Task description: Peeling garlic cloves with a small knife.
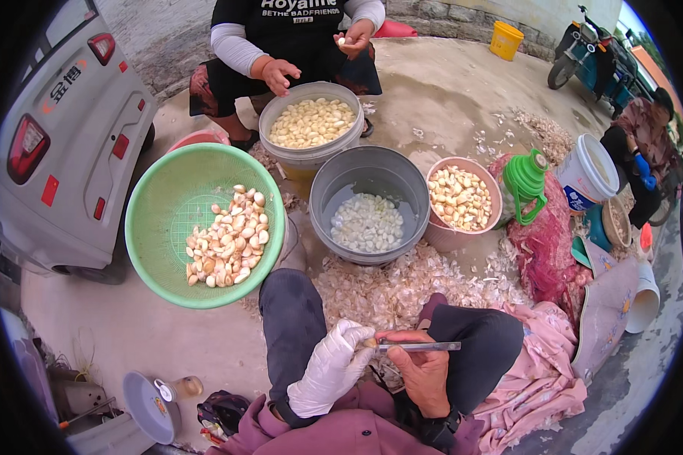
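My left hand (331, 364), in a thin white glove, pinches a garlic clove (370, 343) between thumb and fingers above my lap. My bare right hand (424, 375) grips a narrow metal knife (424, 346), its tip end close against the clove. Beyond my knees stands a grey bucket (370, 259) with peeled white cloves (367, 222) lying in water. A green plastic colander (148, 227) to its left holds unpeeled or partly peeled cloves (227, 239). On the right, a pink bucket (455, 242) is filled with more cloves (460, 198).
Garlic skins (387, 281) litter the ground. Opposite me, a person's hand (356, 38) holds a clove behind a bucket of yellowish cloves (313, 122). A green thermos (523, 176) and red mesh sack (538, 250) stand right. A parked vehicle (68, 142) is left.
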A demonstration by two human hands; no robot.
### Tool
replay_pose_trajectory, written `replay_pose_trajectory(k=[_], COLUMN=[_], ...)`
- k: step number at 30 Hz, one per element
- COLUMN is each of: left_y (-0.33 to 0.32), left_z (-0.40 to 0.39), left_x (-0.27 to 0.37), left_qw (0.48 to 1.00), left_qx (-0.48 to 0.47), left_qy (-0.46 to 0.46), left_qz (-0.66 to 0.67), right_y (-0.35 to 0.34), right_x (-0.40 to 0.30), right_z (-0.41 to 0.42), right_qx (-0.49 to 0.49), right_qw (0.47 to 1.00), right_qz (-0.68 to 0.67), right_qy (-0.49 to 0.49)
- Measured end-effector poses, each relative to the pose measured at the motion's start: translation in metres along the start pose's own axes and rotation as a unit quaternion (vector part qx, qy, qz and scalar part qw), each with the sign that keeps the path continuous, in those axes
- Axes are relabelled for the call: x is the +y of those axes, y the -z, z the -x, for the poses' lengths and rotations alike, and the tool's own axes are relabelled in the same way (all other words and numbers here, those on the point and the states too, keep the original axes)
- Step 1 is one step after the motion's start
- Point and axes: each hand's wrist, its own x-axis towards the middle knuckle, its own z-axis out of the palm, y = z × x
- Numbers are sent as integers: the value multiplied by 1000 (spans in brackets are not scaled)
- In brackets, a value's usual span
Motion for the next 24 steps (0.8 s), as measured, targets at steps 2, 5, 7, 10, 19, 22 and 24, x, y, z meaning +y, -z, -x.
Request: replay_pose_trajectory(k=[2, 5, 7, 10, 19, 22, 24], left_y=[-1, 0, 1, 3, 2, 2, 2], left_z=[2, 4, 5, 6, 11, 13, 13], left_x=[-1, 0, 1, 3, 5, 6, 8], left_qw=[999, 998, 1000, 999, 998, 999, 997], left_qx=[9, 18, 9, -2, 16, 4, 12], left_qy=[-22, -45, -20, -25, -55, -2, 5], left_qz=[-21, -41, -18, -27, -16, 36, 82], right_y=[-1, -4, -5, -7, -4, -3, -2], right_x=[1, 1, 0, -3, -7, -6, -5], right_z=[1, 3, 4, 7, 11, 11, 10], right_qx=[0, 0, -1, 9, 16, 36, 44], right_qw=[1000, 999, 998, 999, 1000, 998, 988], right_qz=[13, 41, 54, 20, 19, -34, -129], right_qy=[2, 12, 22, 23, -11, -50, -74])
